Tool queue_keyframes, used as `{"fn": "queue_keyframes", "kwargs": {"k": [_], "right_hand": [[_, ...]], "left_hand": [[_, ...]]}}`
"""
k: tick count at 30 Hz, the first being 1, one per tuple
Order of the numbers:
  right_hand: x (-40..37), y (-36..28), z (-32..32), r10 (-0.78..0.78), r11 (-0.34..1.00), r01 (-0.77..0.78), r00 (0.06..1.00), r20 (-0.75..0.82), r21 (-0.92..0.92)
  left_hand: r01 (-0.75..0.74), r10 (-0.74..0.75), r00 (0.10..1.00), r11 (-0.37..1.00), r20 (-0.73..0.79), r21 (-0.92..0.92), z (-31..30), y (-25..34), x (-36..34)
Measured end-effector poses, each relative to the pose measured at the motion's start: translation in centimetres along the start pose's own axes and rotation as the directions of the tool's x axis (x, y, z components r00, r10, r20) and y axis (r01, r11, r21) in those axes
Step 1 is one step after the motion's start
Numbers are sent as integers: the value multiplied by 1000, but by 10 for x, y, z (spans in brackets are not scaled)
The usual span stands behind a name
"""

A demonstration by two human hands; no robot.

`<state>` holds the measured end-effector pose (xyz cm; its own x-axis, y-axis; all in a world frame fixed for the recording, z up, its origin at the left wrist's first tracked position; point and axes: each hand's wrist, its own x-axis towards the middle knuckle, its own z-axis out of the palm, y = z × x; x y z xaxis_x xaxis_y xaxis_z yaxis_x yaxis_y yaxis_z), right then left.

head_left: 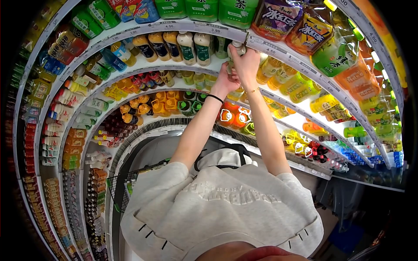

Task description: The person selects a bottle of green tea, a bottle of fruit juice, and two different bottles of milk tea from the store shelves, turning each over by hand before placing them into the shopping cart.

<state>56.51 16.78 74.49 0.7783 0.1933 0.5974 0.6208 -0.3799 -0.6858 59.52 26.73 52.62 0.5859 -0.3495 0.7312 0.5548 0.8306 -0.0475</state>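
Note:
A pale greenish drink bottle [230, 66] with a light cap stands upright at the shelf's front edge, partly hidden by my fingers. My right hand [245, 65], with a thin gold bracelet below it, is closed around the bottle's upper part. Lower down, my left hand [227, 81] has its fingers curled against the bottle's lower part; a black band circles that wrist. Just left of my hands are white-capped bottles with dark green labels [202, 48]. Yellow drink bottles [270, 69] stand close on the right.
Curved shelves of drinks surround me, with a price rail [283, 51] beside my right hand. Large green tea packs [237, 13] sit above. Orange-capped jugs [165, 102] fill a lower shelf. A dark wire basket [119, 191] is at my left, and a light bag [220, 158] is at my front.

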Motion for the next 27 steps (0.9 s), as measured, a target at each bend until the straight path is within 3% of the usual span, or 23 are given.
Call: {"fn": "queue_keyframes", "kwargs": {"k": [1, 2, 3, 7, 9, 10, 12, 13, 14, 15, 16, 18, 20, 21, 22, 23, 24, 25, 26, 27], "right_hand": [[-3, -1, -1, -2, 1000, 2, 1000, 1, 1], [-5, -2, -2, 16, 1000, -16, 1000, 6, -18], [-8, -4, -3, 34, 999, -33, 999, 12, -37], [-22, -15, -4, 43, 997, -40, 998, 35, -71], [-30, -7, -3, -173, 983, 171, 985, 22, 63], [-34, -3, -4, -179, 982, 176, 984, 27, 67], [-39, 3, -5, -286, 952, 286, 958, -15, 111], [-39, 8, -4, -309, 938, 314, 949, -58, 146], [-39, 0, -10, -315, 936, 320, 947, -56, 149], [-40, -17, -26, -300, 939, 308, 951, -75, 155], [-38, -32, -39, -285, 941, 298, 954, -96, 162], [-28, -51, -53, -325, 934, 337, 939, -111, 118], [-23, -66, -59, -486, 874, 486, 874, 8, 9], [-27, -70, -47, -418, 880, 409, 908, -14, 242], [-33, -74, -39, -422, 874, 410, 906, -9, 259], [-39, -80, -30, -295, 884, 206, 942, 160, 419], [-47, -87, -22, -186, 849, -31, 916, 354, 527], [-54, -95, -17, -168, 852, -122, 858, 486, 509], [-62, -107, -7, -193, 839, -125, 842, 504, 530], [-76, -120, 4, -177, 760, -286, 773, 609, 584]], "left_hand": [[-1, 1, 1000, 1000, 1, 2, 21, -10, 11], [-193, 239, 786, 971, -570, 140, 63, -29, 34], [-263, 420, 236, 896, -876, 358, 87, -41, 46], [-246, 465, 199, 876, -863, 415, 97, -46, 49], [-186, 524, 207, 850, -826, 492, 102, -53, 47], [-192, 530, 206, 846, -822, 497, 104, -55, 42], [-171, 519, 337, 854, -785, 491, 107, -56, 28], [-176, 526, 338, 850, -781, 496, 102, -51, 12], [-174, 375, 620, 922, -689, 345, 94, -44, -9], [-118, 203, 838, 974, -507, 195, 94, -40, -23], [-119, 207, 840, 972, -502, 200, 113, -52, -17], [-118, 448, 524, 880, -724, 459, 170, -95, 0], [-214, 450, 553, 890, -701, 402, 181, -107, -30], [-204, 504, 555, 854, -661, 479, 192, -121, -42], [-197, 558, 556, 809, -616, 554, 204, -135, -55], [-207, 577, 546, 795, -607, 570, 219, -146, -69], [-227, 605, 532, 776, -592, 589, 238, -161, -84], [-249, 637, 516, 752, -573, 611, 254, -177, -100], [-268, 683, 510, 703, -522, 659, 268, -193, -116], [-291, 717, 502, 666, -483, 687, 280, -212, -137]]}}
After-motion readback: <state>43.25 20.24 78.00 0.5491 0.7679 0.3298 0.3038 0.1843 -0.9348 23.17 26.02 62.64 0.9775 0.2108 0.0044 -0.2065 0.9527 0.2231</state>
